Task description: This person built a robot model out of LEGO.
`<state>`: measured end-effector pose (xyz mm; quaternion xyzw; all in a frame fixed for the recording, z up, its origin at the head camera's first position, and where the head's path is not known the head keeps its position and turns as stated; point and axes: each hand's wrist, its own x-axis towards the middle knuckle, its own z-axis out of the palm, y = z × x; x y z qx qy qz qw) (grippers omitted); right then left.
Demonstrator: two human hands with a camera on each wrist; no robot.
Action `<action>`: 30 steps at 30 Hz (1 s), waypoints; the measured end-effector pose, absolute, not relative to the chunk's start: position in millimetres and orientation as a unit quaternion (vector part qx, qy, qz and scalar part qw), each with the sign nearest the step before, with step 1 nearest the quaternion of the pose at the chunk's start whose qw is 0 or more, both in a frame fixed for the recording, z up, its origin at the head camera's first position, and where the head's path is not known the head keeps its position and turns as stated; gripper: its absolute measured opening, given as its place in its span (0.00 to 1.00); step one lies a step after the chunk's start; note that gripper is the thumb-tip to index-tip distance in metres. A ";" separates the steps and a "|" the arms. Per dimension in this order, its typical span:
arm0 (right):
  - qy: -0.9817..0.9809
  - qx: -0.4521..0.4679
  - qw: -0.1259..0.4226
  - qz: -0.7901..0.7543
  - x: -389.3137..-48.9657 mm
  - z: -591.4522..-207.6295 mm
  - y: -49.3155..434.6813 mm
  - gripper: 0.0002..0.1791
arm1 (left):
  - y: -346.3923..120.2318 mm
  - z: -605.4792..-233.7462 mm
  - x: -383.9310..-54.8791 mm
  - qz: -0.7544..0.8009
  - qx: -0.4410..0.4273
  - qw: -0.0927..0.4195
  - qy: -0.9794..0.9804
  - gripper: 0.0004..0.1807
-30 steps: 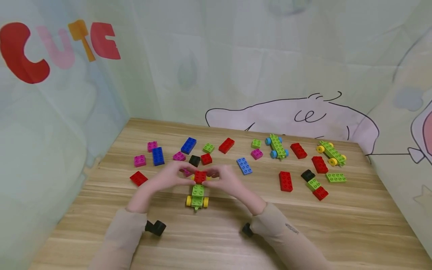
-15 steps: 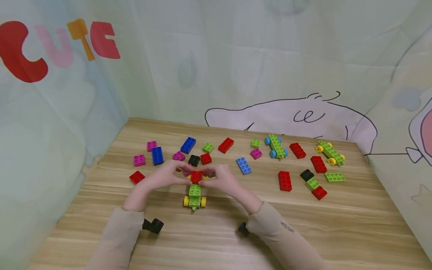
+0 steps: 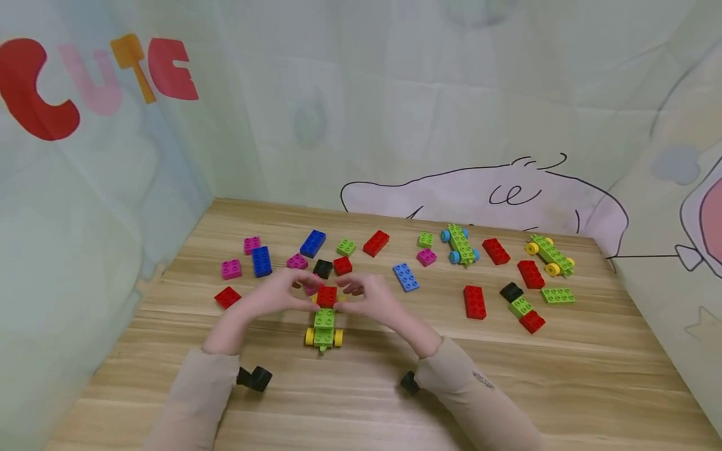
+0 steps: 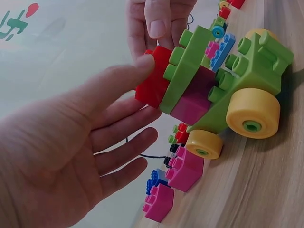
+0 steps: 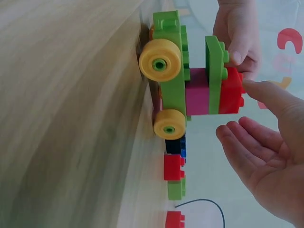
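Note:
In the head view, a green toy car base with yellow wheels (image 3: 324,338) stands on the table between both hands. Stacked on it are a magenta brick (image 4: 194,100), a flat green brick (image 5: 214,76) that overhangs at one end, and a red brick (image 3: 326,296) on top. My left hand (image 3: 280,292) holds the red brick between thumb and fingers; its other fingers are spread in the left wrist view. Beside the stack is my right hand (image 3: 369,300), fingers loosely bent and apart from the bricks, its thumb tip close to the red brick's studs.
Loose blue (image 3: 262,261), magenta (image 3: 231,269) and red bricks lie behind and left of the hands. Two other wheeled green bases (image 3: 461,244) stand at the back right, near several red bricks (image 3: 475,302) and a joined black, green and red row (image 3: 521,307).
My right hand's fingers have moved away from the red brick. The left hand stays at it, and the stacked car stands in nearly the same place.

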<state>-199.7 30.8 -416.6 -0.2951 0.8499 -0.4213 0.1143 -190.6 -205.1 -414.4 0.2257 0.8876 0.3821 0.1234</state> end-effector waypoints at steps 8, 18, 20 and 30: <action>0.851 -0.300 0.064 -0.427 -197.3 -410.5 57.5 0.20 | -192.1 -406.0 -186.1 0.398 0.217 0.079 0.888 0.23; 0.866 -0.269 -0.012 -0.421 -197.8 -403.6 111.6 0.16 | -167.7 -401.3 -176.8 0.439 0.223 -0.022 0.870 0.15; 0.870 -0.259 -0.029 -0.418 -199.5 -401.1 125.7 0.16 | -162.3 -400.9 -175.1 0.442 0.223 -0.041 0.868 0.14; 0.893 -0.218 -0.164 -0.358 -214.1 -382.4 209.5 0.14 | -125.8 -386.5 -160.5 0.430 0.253 -0.090 0.862 0.14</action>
